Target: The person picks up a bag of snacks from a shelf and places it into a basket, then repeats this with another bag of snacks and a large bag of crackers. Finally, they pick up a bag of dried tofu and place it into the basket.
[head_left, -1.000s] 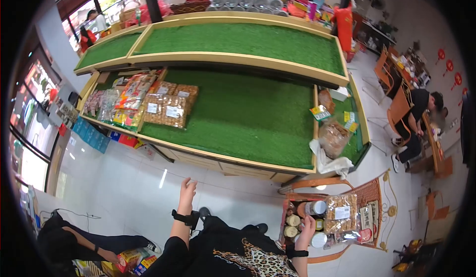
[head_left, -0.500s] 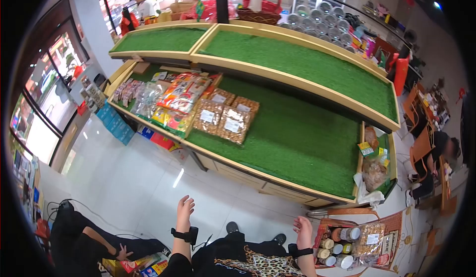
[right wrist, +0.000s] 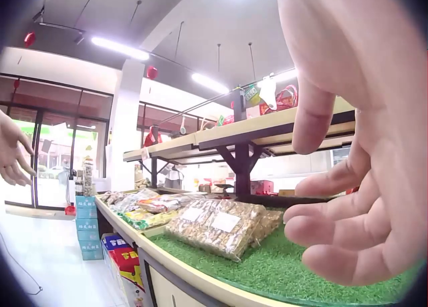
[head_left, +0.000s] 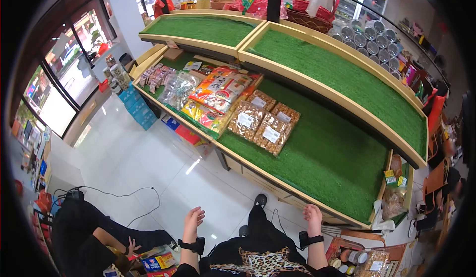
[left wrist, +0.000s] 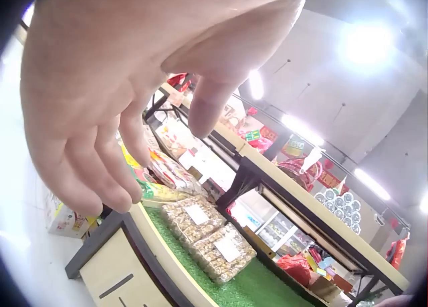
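My left hand (head_left: 194,222) is held out in front of the shelf, its fingers loosely bent around nothing. Level with it, my right hand (head_left: 313,219) hovers near the shelf's front edge, likewise holding nothing. Several clear packs of brown, nut-like clusters (head_left: 271,134) with white labels lie on the green turf of the lower shelf (head_left: 327,163). They also show beyond the fingers of my left hand (left wrist: 100,113) and my right hand (right wrist: 361,187) in the wrist views. Colourful snack bags (head_left: 220,88) are piled left of these packs.
At lower right, a chair bears a crate of jars (head_left: 353,256) and another cluster pack (head_left: 373,263). A person in black (head_left: 94,232) is low at the left beside packaged goods (head_left: 158,261). Blue boxes (head_left: 139,109) stand past the shelf's left end; a cable (head_left: 158,202) crosses the floor.
The head view has swung left, so the shelf sits further right in it. My right hand has come away from the crate of jars to the shelf front. The left hand stays empty.
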{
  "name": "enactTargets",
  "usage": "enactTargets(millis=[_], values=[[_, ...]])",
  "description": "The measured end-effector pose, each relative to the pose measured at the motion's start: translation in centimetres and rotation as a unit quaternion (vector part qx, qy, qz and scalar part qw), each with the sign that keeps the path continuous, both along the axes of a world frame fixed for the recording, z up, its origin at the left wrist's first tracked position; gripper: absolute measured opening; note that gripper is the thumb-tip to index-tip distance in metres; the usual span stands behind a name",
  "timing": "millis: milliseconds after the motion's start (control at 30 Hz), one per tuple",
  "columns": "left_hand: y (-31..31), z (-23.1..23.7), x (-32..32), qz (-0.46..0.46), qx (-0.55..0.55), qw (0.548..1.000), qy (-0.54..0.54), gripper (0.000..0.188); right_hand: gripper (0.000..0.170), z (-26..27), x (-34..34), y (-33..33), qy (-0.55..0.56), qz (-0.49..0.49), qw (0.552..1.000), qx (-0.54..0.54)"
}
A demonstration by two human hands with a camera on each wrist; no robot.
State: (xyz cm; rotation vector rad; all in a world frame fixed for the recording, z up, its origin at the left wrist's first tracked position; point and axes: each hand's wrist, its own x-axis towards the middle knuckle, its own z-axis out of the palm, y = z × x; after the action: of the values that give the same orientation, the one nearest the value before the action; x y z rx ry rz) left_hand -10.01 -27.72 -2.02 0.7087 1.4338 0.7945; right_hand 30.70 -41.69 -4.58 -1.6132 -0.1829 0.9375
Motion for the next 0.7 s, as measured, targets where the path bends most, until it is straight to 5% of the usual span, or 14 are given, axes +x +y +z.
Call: enactTargets(millis=[400,600,700], values=[[15.8,5.1,7.3,-0.011,0.066,0.998,0.007,0.044,0.023,-2.0,6.8,16.6,0.022,0.033,0.999,0.023],[21.6,6.5,13.4,-0.067,0.114,0.990,0.045,0.043,0.026,-2.8,9.6,23.4,0.013,0.161,0.986,-0.041],[22.9,5.1,15.2,-0.120,0.052,0.991,0.039,0.042,0.027,-0.4,9.3,24.7,-0.010,0.240,0.970,-0.030]])
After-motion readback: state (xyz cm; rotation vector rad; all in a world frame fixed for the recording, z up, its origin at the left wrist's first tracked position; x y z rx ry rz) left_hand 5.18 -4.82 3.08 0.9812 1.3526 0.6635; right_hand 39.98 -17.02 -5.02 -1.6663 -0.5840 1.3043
